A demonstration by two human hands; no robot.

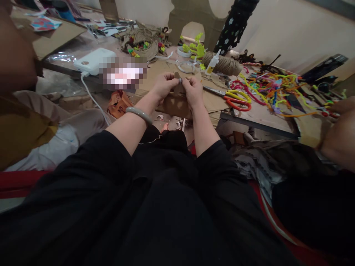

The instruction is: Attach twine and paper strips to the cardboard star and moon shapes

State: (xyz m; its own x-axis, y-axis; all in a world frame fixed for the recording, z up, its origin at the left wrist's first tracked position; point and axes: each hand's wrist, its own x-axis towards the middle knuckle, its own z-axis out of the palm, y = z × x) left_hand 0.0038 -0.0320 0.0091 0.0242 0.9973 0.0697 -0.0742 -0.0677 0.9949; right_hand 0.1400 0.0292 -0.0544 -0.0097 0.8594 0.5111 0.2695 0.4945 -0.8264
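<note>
My left hand (165, 88) and my right hand (193, 90) meet over the table's near edge. Both are closed, thumbs and fingertips pinching a small greyish piece (180, 80) whose kind is too small to tell. Behind and below the fingers is brown cardboard (174, 104); whether they grip it as well I cannot tell. Scissors (237, 99) with yellow and orange handles lie to the right of my right hand. Beyond the hands are a small glue bottle (212, 65), a roll of twine (226, 64) and a whitish ring (186, 67).
Colourful pipe cleaners (274, 92) cover the right side. At the left lie a white power bank (95, 60) with a cable and a blurred-out bright patch. Braided cord with beads (146, 40) sits at the back. Other people sit close on both sides, one arm (340, 129) at right.
</note>
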